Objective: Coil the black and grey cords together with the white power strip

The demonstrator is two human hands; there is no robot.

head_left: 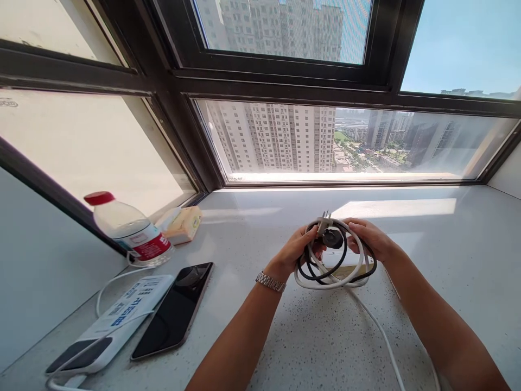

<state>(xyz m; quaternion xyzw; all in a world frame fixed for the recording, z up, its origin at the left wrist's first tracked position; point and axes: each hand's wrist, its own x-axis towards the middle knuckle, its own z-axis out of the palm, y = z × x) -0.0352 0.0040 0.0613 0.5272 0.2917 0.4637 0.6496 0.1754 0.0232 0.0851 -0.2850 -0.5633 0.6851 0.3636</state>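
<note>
A loosely coiled bundle of black and white power cords hangs between both hands above the speckled sill. My left hand, with a metal watch on its wrist, is closed around the coil's left side by a pale plug whose prongs point up. Beside that plug sits a round black plug. My right hand grips the coil's right side, fingers partly behind the loops. From the coil a white cord trails down toward the near edge. A yellowish object behind the loops is mostly hidden.
To the left lie a black-screened phone and a white power bank with a white cable. Behind them stand a red-capped bottle and an orange tissue pack. Dark window frames border the sill.
</note>
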